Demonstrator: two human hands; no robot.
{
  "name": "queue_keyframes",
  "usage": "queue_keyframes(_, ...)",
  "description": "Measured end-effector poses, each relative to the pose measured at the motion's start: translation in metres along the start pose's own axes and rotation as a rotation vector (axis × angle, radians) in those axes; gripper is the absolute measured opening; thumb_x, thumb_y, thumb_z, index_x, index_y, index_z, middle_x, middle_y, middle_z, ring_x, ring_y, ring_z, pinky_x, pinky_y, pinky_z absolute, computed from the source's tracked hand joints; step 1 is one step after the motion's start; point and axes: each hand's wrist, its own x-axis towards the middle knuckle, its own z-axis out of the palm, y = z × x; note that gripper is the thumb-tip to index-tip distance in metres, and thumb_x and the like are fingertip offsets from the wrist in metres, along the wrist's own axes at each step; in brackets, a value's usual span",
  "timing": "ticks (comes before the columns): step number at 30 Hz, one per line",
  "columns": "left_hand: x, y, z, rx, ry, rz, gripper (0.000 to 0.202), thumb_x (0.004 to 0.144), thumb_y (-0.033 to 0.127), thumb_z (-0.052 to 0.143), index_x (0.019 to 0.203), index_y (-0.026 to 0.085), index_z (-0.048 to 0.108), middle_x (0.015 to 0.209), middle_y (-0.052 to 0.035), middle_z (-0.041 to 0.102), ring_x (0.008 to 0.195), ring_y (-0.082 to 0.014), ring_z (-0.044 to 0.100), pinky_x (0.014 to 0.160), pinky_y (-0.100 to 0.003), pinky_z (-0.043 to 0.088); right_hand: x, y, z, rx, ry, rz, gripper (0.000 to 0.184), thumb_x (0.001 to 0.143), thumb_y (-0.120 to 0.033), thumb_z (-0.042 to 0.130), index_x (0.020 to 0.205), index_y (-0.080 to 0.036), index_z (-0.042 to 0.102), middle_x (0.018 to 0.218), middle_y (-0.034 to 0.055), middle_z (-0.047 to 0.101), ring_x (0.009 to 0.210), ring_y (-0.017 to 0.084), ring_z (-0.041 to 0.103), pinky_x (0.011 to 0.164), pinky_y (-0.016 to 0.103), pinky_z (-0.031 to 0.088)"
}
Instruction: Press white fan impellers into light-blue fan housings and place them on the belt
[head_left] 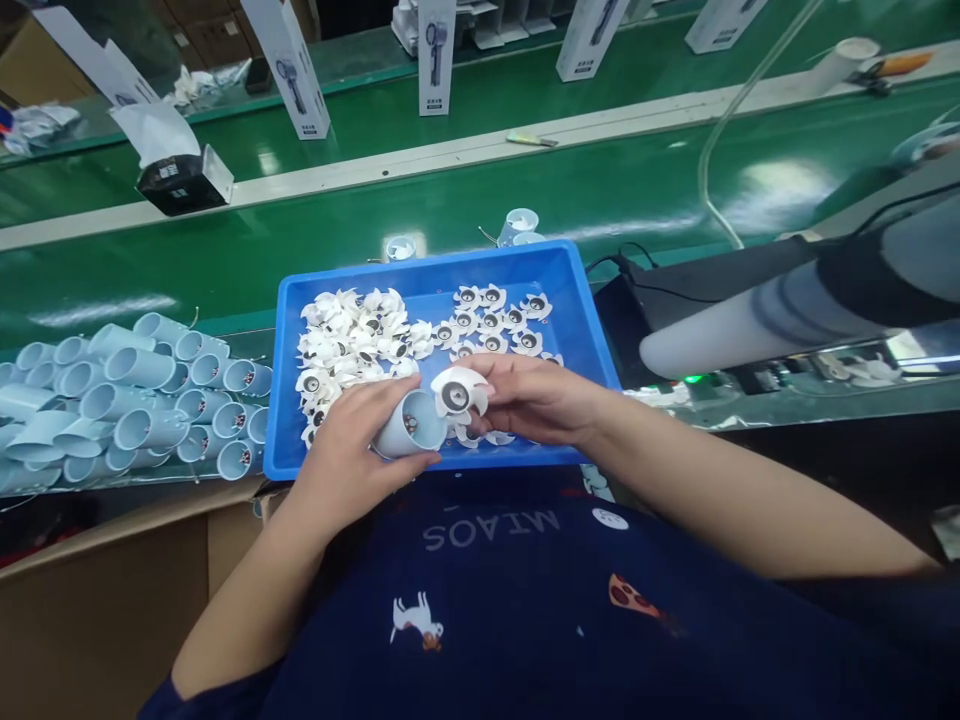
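Note:
My left hand (352,450) is wrapped around a light blue cylindrical housing (397,432), its open end facing right and small parts showing inside. Between the fingers of my right hand (536,395) is a white fan impeller (459,392) with a dark ring at its hub, held close beside the housing's mouth. Both hands are over the near side of a blue tray (285,350). A heap of white impellers (352,330) fills the tray's left part, and several more impellers (491,320) lie spread out hub-up on its right.
Many light blue housings (142,385) are piled left of the tray. More housings (401,248) stand behind it on the green belt (300,235). A thick grey-white tube (735,315) juts in from the right. White boxes (436,60) stand at the back; an open carton (112,600) is lower left.

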Motion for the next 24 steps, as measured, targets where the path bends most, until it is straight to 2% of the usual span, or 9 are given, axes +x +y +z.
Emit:
queue_keyframes(2, 0.003, 0.003, 0.001, 0.024, -0.018, 0.022, 0.063, 0.08, 0.04, 0.08, 0.136, 0.026, 0.055, 0.125, -0.0068, 0.069, 0.112, -0.0258, 0.064, 0.097, -0.042, 0.051, -0.002, 0.002, -0.001, 0.031, 0.003, -0.006, 0.049, 0.078, -0.035, 0.084, 0.108, -0.013, 0.052, 0.082, 0.0008, 0.058, 0.068, 0.008, 0.057, 0.065, 0.017, 0.048)
queue_keyframes(6, 0.006, 0.008, 0.001, 0.058, -0.018, 0.016, 0.062, 0.08, 0.039, 0.08, 0.136, 0.026, 0.055, 0.124, -0.006, 0.07, 0.113, -0.0258, 0.064, 0.099, -0.042, 0.05, -0.006, -0.004, 0.005, -0.168, 0.067, -0.136, 0.042, 0.08, -0.034, 0.081, 0.103, -0.013, 0.053, 0.083, 0.0006, 0.058, 0.07, 0.009, 0.056, 0.064, 0.018, 0.047)
queue_keyframes(9, 0.007, 0.012, 0.005, 0.096, 0.011, 0.023, 0.059, 0.082, 0.039, 0.077, 0.135, 0.025, 0.055, 0.126, -0.0071, 0.07, 0.112, -0.0264, 0.066, 0.097, -0.042, 0.052, -0.012, -0.009, 0.015, -0.531, 0.139, -0.236, 0.029, 0.084, -0.029, 0.073, 0.103, -0.013, 0.057, 0.081, -0.0001, 0.056, 0.068, 0.009, 0.052, 0.062, 0.02, 0.043)
queue_keyframes(13, 0.011, 0.022, 0.019, 0.162, 0.116, 0.051, 0.048, 0.085, 0.031, 0.072, 0.131, 0.026, 0.058, 0.123, -0.0065, 0.072, 0.112, -0.0261, 0.068, 0.096, -0.042, 0.054, -0.01, -0.012, 0.025, -1.184, 0.271, -0.501, 0.015, 0.082, -0.011, 0.075, 0.096, -0.016, 0.072, 0.09, 0.003, 0.055, 0.082, 0.013, 0.052, 0.074, 0.024, 0.041)
queue_keyframes(16, 0.019, 0.023, 0.026, 0.141, 0.19, 0.064, 0.046, 0.087, 0.033, 0.072, 0.13, 0.026, 0.059, 0.12, -0.0055, 0.073, 0.111, -0.0244, 0.069, 0.098, -0.04, 0.055, -0.008, -0.014, 0.021, -1.304, 0.268, -0.603, 0.012, 0.085, -0.012, 0.076, 0.096, -0.017, 0.075, 0.094, 0.0039, 0.051, 0.084, 0.013, 0.053, 0.076, 0.025, 0.043)
queue_keyframes(18, 0.028, 0.015, 0.023, 0.099, 0.198, 0.102, 0.051, 0.084, 0.043, 0.076, 0.129, 0.026, 0.06, 0.124, -0.0073, 0.07, 0.114, -0.0248, 0.066, 0.1, -0.041, 0.054, -0.014, -0.017, 0.015, -1.306, 0.272, -0.689, 0.014, 0.09, -0.018, 0.073, 0.105, -0.018, 0.074, 0.1, 0.0053, 0.052, 0.092, 0.015, 0.055, 0.082, 0.027, 0.046)
queue_keyframes(21, 0.051, -0.011, 0.006, 0.12, 0.278, 0.085, 0.061, 0.079, 0.051, 0.079, 0.131, 0.025, 0.06, 0.131, -0.0102, 0.062, 0.119, -0.0261, 0.06, 0.1, -0.041, 0.052, -0.037, -0.024, 0.009, -1.297, 0.4, -0.84, 0.017, 0.098, -0.02, 0.065, 0.114, -0.019, 0.069, 0.109, 0.0072, 0.052, 0.106, 0.017, 0.054, 0.095, 0.031, 0.046)
queue_keyframes(24, 0.085, -0.046, -0.016, 0.194, 0.314, -0.011, 0.047, 0.086, 0.048, 0.069, 0.126, 0.024, 0.061, 0.128, -0.0087, 0.062, 0.117, -0.0241, 0.059, 0.092, -0.037, 0.054, -0.066, -0.023, 0.007, -1.317, 0.5, -0.889, 0.017, 0.099, -0.016, 0.06, 0.114, -0.021, 0.065, 0.113, 0.0064, 0.051, 0.109, 0.015, 0.053, 0.096, 0.028, 0.046)
